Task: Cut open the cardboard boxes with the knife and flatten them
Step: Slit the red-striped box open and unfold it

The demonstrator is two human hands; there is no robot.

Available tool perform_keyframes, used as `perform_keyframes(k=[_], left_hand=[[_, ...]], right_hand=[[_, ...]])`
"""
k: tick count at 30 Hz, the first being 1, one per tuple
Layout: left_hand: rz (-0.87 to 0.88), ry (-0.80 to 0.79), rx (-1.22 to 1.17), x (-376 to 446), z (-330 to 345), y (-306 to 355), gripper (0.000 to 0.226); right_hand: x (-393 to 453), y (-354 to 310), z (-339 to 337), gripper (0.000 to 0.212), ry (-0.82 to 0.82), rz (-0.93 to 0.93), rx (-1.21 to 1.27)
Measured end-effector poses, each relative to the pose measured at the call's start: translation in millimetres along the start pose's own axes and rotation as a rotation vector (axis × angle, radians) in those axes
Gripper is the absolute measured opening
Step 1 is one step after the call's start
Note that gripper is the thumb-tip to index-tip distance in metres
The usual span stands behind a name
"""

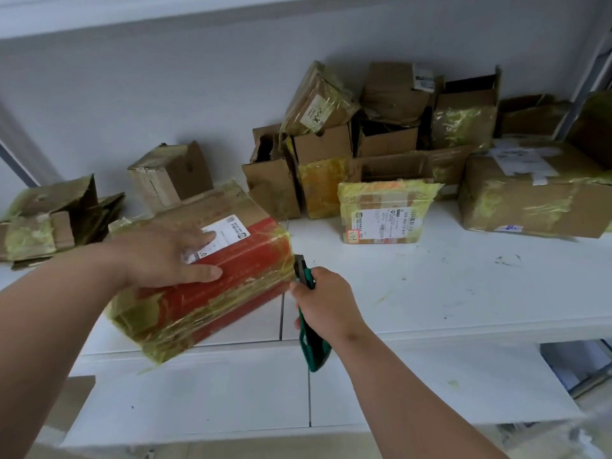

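A plain pale wall [139,94] runs behind a white bench [463,286] whose top is scuffed and flecked with dark marks — a thin seam splits it into panels. Above, a white shelf edge [165,14] crosses the view; light is even and soft.

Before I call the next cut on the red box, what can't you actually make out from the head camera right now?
- Knife blade tip: hidden at the red box right end; contact unclear.
- Knife handle: mostly covered by the right hand.
- Shipping label: partly under the left hand, print too small.
- Red box's far and bottom faces: turned away.
- Box pile at the back: blurred, contents unseen.
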State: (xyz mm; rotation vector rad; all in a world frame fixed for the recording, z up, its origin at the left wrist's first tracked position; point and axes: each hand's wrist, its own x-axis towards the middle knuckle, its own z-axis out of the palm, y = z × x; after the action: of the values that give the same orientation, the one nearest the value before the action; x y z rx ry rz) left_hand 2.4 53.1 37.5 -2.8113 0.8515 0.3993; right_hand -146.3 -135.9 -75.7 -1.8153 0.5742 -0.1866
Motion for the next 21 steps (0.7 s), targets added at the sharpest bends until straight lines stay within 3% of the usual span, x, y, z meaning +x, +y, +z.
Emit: perform_keyframes(k=[6, 15, 19, 21], left_hand=[[0.045, 0.134, -0.347, -4.5, 41.4, -20.7, 0.111], [0.021, 0.138, -0.381, -2.6, 40.7, -16.8, 0.108], [0.015, 0.136, -0.366, 1.0, 39.8, -15.7, 0.09], [0.016, 0.148, -0.345, 3.7, 42.3, -19.9, 0.096]], right_hand=[[-11.1, 6.5, 18.7, 0.012, 0.024, 0.102, 0.346], [-13.4, 3.5, 41.4, 0.013, 0.142, 0.083, 0.373], [-16.1, -2.4, 58.9, 0.015, 0.214, 0.082, 0.369], [-16.2, -3.5, 71.6, 0.016, 0.261, 0.086, 0.37]])
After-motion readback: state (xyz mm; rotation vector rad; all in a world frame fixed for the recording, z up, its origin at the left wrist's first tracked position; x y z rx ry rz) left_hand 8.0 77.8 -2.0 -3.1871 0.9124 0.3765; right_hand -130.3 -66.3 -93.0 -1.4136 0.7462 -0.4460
